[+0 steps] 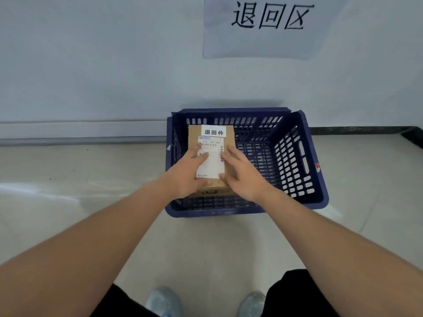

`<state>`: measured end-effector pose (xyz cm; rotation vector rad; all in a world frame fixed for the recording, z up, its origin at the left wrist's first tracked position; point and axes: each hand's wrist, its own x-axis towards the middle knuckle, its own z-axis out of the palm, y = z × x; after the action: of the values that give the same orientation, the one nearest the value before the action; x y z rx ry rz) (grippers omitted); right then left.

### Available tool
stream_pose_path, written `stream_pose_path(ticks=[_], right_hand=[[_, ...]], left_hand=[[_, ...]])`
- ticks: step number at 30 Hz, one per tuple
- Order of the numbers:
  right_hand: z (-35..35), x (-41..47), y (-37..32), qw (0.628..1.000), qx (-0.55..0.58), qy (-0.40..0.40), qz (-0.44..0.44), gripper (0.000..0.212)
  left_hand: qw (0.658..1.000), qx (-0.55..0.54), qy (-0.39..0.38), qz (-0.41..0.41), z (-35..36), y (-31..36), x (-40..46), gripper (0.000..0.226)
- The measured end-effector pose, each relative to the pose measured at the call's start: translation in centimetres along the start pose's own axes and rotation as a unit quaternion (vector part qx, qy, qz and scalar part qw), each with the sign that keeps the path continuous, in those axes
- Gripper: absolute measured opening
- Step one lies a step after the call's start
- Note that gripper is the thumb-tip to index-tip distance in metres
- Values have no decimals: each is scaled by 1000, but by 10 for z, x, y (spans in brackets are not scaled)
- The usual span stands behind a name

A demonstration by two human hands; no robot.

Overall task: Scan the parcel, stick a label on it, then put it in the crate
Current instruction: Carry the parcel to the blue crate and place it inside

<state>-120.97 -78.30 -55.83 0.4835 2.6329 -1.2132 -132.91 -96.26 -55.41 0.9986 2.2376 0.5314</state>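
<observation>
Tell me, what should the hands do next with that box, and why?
Probably settle the parcel on the crate floor and let go: it is inside the walls, its white label is on, and left hand and right hand rest on it.

The pale, smooth surface [91,202] carries a dark blue plastic crate [217,212], which stands close to the wall. Nearer, two light grey shoes [163,300] stand on it.

Both bare forearms [109,232] reach forward and converge, the left hand [186,173] and right hand [246,176] side by side, palms down, fingers straight and slightly spread, thumbs angled inward toward each other
</observation>
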Motion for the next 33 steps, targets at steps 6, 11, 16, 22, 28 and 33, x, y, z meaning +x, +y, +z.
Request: stream_pose_path(ticks=[6, 11, 16, 22, 28, 33], right_hand=[[21, 45, 44, 996, -44, -81, 12, 86], [35, 75, 70, 991, -69, -112, 7, 90], [49, 95, 85, 986, -91, -142, 12, 97], [56, 106, 97, 979, -109, -171, 20, 97], [62, 113, 111, 973, -134, -187, 10, 100], [70, 116, 115, 970, -148, -192, 4, 102]], left_hand=[[999, 11, -29, -22, 31, -36, 40, 100], [998, 11, -45, -33, 54, -54, 69, 99], [996, -10, -64, -62, 73, -62, 88, 101], [993, -15, -81, -84, 84, -65, 100, 107], [991, -12, -80, -104, 101, -72, 109, 116], [991, -4, -78, -113, 109, -82, 111, 118]])
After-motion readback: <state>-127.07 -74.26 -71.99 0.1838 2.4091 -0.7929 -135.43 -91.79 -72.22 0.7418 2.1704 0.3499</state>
